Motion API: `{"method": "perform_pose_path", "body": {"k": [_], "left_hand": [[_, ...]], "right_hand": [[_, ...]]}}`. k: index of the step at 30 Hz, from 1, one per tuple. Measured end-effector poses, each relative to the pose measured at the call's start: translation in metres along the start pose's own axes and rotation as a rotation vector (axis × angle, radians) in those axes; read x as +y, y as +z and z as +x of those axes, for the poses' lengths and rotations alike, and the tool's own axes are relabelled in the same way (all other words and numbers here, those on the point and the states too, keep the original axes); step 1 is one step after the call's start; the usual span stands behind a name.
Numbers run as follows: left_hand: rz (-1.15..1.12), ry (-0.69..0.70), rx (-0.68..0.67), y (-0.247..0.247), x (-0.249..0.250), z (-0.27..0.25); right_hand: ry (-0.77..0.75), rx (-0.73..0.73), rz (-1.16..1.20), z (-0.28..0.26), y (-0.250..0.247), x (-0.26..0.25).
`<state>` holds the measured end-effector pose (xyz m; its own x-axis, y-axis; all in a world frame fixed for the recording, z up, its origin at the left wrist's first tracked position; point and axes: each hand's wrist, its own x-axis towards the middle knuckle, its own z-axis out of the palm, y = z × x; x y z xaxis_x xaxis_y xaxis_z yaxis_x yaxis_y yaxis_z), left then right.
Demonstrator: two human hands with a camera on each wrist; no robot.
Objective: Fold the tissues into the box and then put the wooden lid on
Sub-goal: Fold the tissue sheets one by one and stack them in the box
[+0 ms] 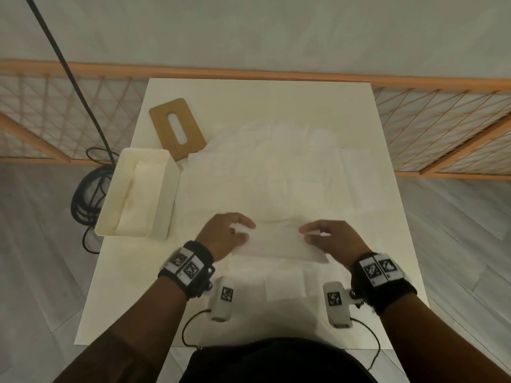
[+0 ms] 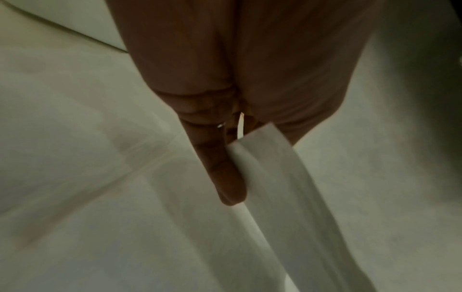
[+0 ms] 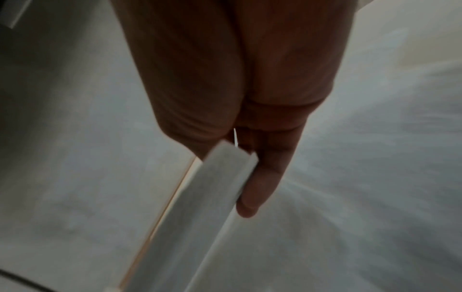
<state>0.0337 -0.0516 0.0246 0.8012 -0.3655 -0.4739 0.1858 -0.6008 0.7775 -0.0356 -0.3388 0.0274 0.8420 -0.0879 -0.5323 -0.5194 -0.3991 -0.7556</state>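
A folded white tissue [image 1: 279, 244] is held just above the table between both hands. My left hand [image 1: 229, 233] pinches its left end, and in the left wrist view the left hand [image 2: 232, 158] has fingers and thumb closed on the tissue [image 2: 280, 189]. My right hand [image 1: 329, 236] pinches the right end; the right wrist view shows the right hand [image 3: 240, 164] gripping the tissue [image 3: 207, 207]. The cream box [image 1: 166, 205] stands at the left with folded tissues [image 1: 138, 200] inside. The wooden lid [image 1: 177, 128] with its slot lies behind the box.
More white tissues [image 1: 276, 161] are spread flat over the middle and back of the white table [image 1: 116, 299]. A black cable [image 1: 88, 200] lies coiled on the floor left of the box. An orange mesh fence [image 1: 442, 128] runs behind the table.
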Motion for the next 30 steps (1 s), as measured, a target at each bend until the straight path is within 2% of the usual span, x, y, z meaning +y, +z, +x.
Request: {"method": "perform_pose_path", "body": {"k": [2, 5, 11, 15, 18, 21, 23, 26, 28, 30], "left_hand": [[0.076, -0.021, -0.022, 0.012, -0.011, -0.012], [0.110, -0.025, -0.010, 0.024, -0.023, -0.020], [0.108, 0.006, 0.164, 0.022, -0.023, -0.005], [0.173, 0.036, 0.207, 0.020, -0.025, 0.005], [0.313, 0.011, 0.174, 0.022, -0.025, 0.009], [0.514, 0.104, 0.167, 0.025, -0.016, 0.014], [0.612, 0.169, 0.099, 0.028, -0.004, 0.019], [0.895, 0.205, -0.050, 0.036, 0.010, 0.029], [1.055, 0.220, -0.115, 0.041, 0.015, 0.036], [1.086, 0.208, -0.157, 0.041, 0.018, 0.040]], "right_hand": [[0.045, -0.035, -0.033, -0.010, 0.008, 0.017], [0.072, -0.003, -0.105, -0.013, 0.018, 0.031], [-0.067, 0.147, -0.222, 0.006, 0.020, 0.012], [-0.106, 0.166, -0.259, 0.023, 0.025, 0.011], [-0.111, 0.188, -0.440, 0.029, 0.031, 0.014], [-0.231, 0.206, -0.613, 0.029, 0.033, 0.005], [-0.302, 0.104, -0.681, 0.031, 0.034, -0.006], [-0.273, -0.061, -0.894, 0.040, 0.037, -0.017], [-0.255, -0.082, -0.994, 0.047, 0.037, -0.019], [-0.244, -0.088, -1.025, 0.050, 0.035, -0.021]]}}
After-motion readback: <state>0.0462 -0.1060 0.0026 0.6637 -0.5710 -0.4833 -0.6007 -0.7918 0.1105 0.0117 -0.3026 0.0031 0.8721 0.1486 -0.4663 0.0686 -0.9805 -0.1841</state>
